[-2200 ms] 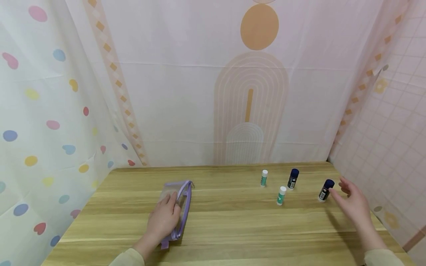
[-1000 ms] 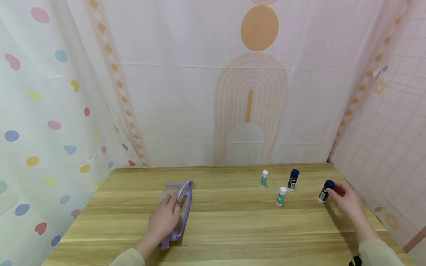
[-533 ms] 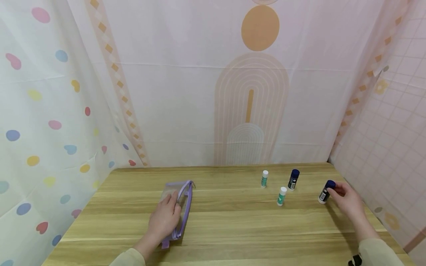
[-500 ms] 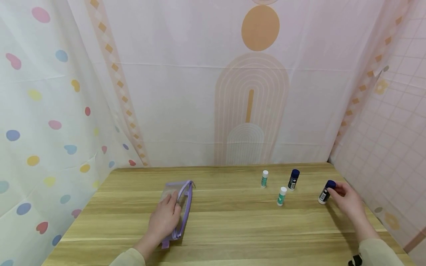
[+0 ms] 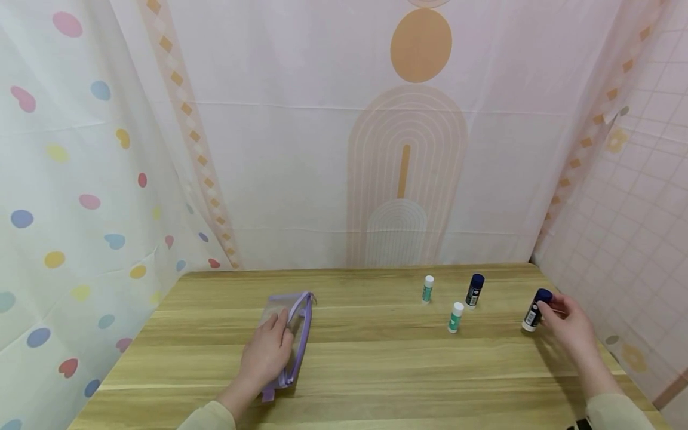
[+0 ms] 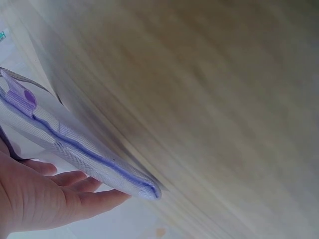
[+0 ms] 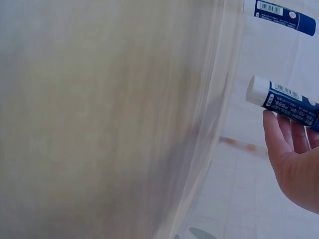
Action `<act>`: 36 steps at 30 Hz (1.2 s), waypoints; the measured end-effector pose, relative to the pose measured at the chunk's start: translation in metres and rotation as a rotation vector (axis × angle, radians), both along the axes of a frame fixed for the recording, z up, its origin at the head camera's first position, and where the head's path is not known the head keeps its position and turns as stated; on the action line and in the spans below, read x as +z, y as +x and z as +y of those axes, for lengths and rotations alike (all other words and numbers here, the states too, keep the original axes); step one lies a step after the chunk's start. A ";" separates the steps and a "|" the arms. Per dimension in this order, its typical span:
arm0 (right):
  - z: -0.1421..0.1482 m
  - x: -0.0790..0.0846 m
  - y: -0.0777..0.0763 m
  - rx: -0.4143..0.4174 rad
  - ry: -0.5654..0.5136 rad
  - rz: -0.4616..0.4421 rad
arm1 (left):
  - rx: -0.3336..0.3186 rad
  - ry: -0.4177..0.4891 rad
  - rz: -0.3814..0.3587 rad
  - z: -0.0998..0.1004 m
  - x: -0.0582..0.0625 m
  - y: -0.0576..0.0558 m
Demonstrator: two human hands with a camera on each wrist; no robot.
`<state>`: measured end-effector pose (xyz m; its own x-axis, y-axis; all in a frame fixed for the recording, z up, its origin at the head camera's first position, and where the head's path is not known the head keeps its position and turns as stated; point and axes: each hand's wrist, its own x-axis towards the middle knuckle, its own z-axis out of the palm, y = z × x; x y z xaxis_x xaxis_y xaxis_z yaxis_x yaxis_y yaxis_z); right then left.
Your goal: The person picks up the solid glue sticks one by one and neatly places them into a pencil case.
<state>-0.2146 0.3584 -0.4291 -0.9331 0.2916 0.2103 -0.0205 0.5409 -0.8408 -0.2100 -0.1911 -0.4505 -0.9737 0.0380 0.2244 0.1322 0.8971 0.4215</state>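
My right hand [image 5: 572, 328] pinches a navy-capped glue stick [image 5: 536, 312] between thumb and fingers at the table's right side. The stick leans a little. In the right wrist view the same glue stick [image 7: 289, 101] shows its white base clear of the tabletop. On the left, my left hand [image 5: 267, 353] lies flat over a see-through pencil case with purple zip trim [image 5: 302, 349]. Its fingers are extended along the case, as the left wrist view of the pencil case [image 6: 75, 144] also shows.
Left of the held stick stand another navy glue stick [image 5: 474, 291] and two smaller white-and-green glue sticks, one farther back [image 5: 427, 289] and one nearer [image 5: 455, 318]. The wooden table [image 5: 376, 370] meets patterned curtains [image 5: 290, 179] at its back and sides.
My right hand has closed its fingers on the navy glue stick and shifted it slightly right, with more tilt. The left hand and pencil case have stayed put.
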 end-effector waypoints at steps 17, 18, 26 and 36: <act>-0.010 0.010 0.010 0.053 -0.204 0.167 | -0.004 0.006 0.005 0.000 -0.001 -0.001; -0.011 0.012 0.010 0.058 -0.216 0.176 | -0.003 0.006 0.006 0.000 0.000 -0.001; -0.023 0.023 0.013 0.113 -0.311 0.207 | -0.005 0.000 0.007 0.001 0.001 -0.001; -0.046 0.039 0.016 0.224 -0.445 0.293 | -0.003 -0.003 0.015 0.001 0.002 0.000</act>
<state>-0.1982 0.3119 -0.3900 -0.9036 0.2128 0.3718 -0.3602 0.0921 -0.9283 -0.2101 -0.1899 -0.4490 -0.9703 0.0411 0.2385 0.1406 0.8979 0.4171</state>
